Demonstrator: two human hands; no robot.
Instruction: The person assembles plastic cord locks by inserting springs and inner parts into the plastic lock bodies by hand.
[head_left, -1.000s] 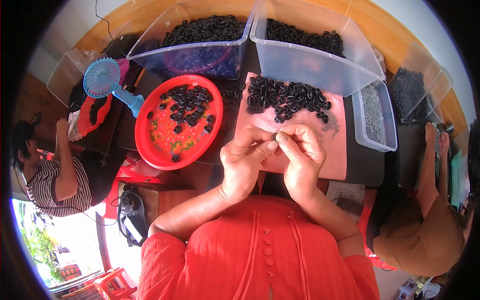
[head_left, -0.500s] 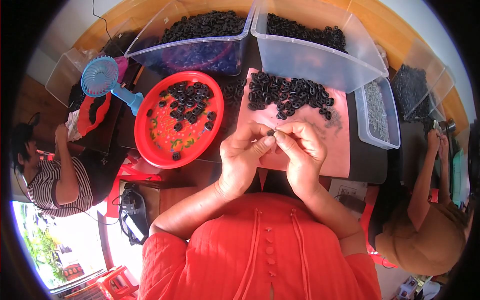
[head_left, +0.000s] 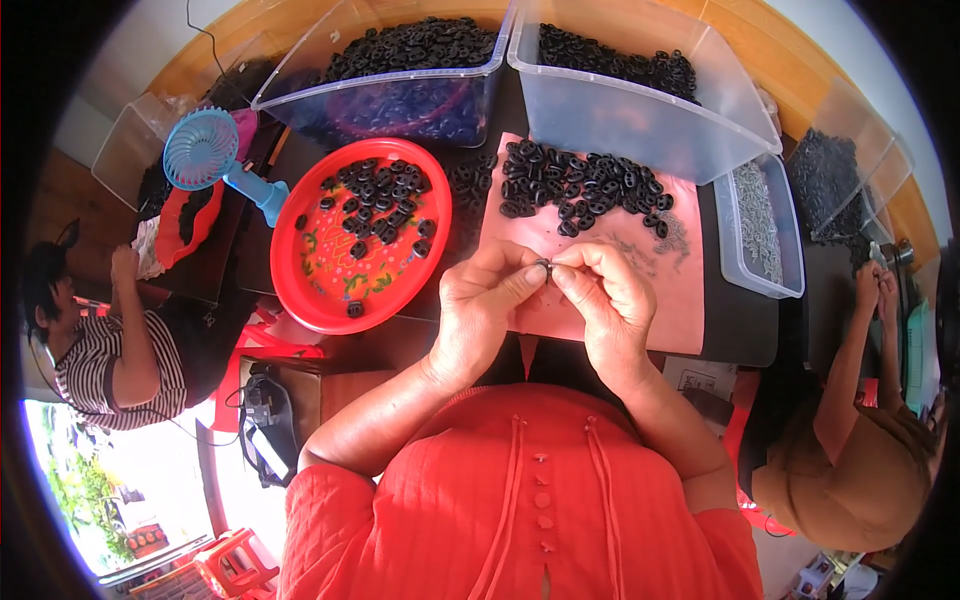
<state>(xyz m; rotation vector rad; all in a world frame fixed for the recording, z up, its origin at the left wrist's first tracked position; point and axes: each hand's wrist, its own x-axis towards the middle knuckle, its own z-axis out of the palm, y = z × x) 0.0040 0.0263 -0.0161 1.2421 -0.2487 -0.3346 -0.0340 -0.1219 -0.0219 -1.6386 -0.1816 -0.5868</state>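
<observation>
Left hand (head_left: pixel 478 312) and right hand (head_left: pixel 614 312) are pinching a dark part (head_left: pixel 548 268), the pink sheet (head_left: pixel 675 322) lying bare at its near-right corner.

The tray (head_left: pixel 284 255) at ten o'clock is coloured red — patterned in green and yellow; the cloth (head_left: pixel 660 320) at two, pink; the parts (head_left: pixel 590 187) at one, black. At nine, a shirt (head_left: pixel 88 372) is striped in black and white.
</observation>
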